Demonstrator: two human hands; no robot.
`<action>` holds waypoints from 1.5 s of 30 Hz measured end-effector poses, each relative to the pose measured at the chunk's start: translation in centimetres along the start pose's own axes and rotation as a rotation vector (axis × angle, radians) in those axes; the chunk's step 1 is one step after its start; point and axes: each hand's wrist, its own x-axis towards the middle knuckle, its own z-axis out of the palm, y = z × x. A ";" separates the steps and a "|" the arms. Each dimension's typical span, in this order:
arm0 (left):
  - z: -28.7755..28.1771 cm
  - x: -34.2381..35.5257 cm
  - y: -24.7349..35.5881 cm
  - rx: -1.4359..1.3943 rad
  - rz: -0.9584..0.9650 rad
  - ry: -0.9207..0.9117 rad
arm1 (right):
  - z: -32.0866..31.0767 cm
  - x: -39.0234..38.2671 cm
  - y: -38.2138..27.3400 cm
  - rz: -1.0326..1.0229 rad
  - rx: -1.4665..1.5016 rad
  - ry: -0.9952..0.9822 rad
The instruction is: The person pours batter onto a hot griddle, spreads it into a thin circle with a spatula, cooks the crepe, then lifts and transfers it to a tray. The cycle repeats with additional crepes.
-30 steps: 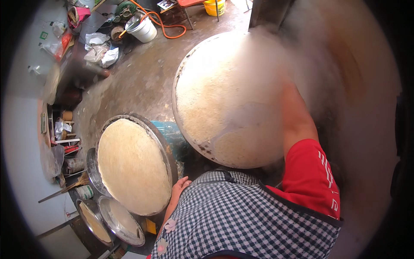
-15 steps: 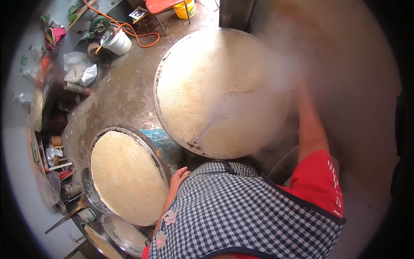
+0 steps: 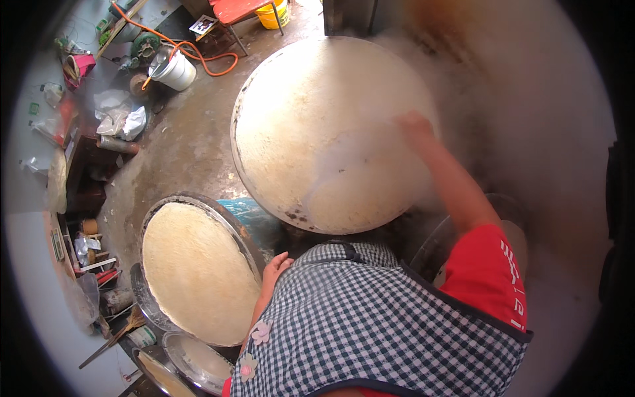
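Observation:
A large round griddle (image 3: 235, 142) lies in front of me, covered by a thin pale layer (image 3: 278, 119) like batter or a pancake, with a greyish patch near its middle. Over its right part is my right hand (image 3: 415, 129), blurred by motion and steam; its fingers and anything in them cannot be made out. My left hand (image 3: 276, 268) rests at the left side of my checked apron (image 3: 344, 304), fingers loosely extended, holding nothing visible. Left of it, a large pale round pancake (image 3: 198, 271) lies on a round metal tray (image 3: 250, 248).
Steam hangs over the right side. More round metal pans (image 3: 198, 360) stand at lower left; another round vessel (image 3: 430, 241) sits below my right arm. Farther off are a white bucket (image 3: 177, 71), an orange hose (image 3: 221, 71), a yellow bucket (image 3: 272, 16) and a red chair (image 3: 238, 8).
My right hand has come out of the thick steam and moved left over the griddle. The steam has thinned, showing the vessel beneath my arm. My left hand has stayed in place.

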 end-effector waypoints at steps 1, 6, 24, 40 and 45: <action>0.0 0.1 -0.2 -0.012 0.004 -0.007 | -0.5 -1.1 0.5 0.136 0.047 -0.060; -0.4 0.2 -1.6 -0.079 0.035 -0.039 | -4.9 -5.0 2.4 0.907 0.601 -0.068; -1.6 -1.6 -3.5 -0.112 0.103 -0.059 | -7.3 -5.4 -7.9 0.300 -0.021 -0.166; -2.9 -1.9 -4.2 -0.150 0.182 -0.073 | -1.7 -5.9 -12.1 -0.182 0.038 0.063; -3.6 -2.7 -5.2 -0.198 0.132 -0.038 | -0.1 -8.4 2.8 0.503 0.058 -0.073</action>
